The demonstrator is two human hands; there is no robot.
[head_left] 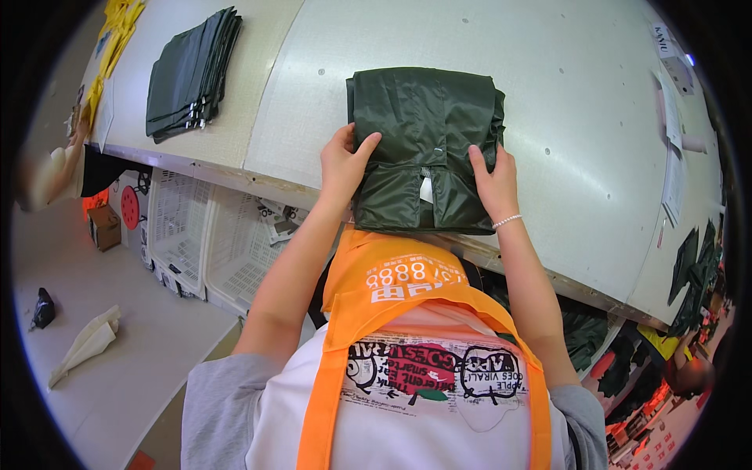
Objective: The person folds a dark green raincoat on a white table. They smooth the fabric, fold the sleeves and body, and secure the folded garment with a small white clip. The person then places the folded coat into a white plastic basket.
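A folded dark green garment [423, 117] of thin, shiny fabric lies on the table's near edge in front of me. Its lower part has a slit where a white label [426, 190] shows. My left hand [345, 160] grips the garment's left side, thumb on top and fingers round the edge. On the opposite side my right hand [495, 178], with a beaded bracelet at the wrist, holds the edge the same way. Parts of the fingers on both hands are hidden by the cloth. The near end of the garment slightly overhangs the table edge.
A stack of folded dark green garments [192, 74] lies at the table's [580, 157] far left, with yellow cloth [117, 39] beyond. White plastic baskets [178, 227] stand below the edge. Papers [672, 149] and more dark cloth are at the right. Other people's arms show at both sides.
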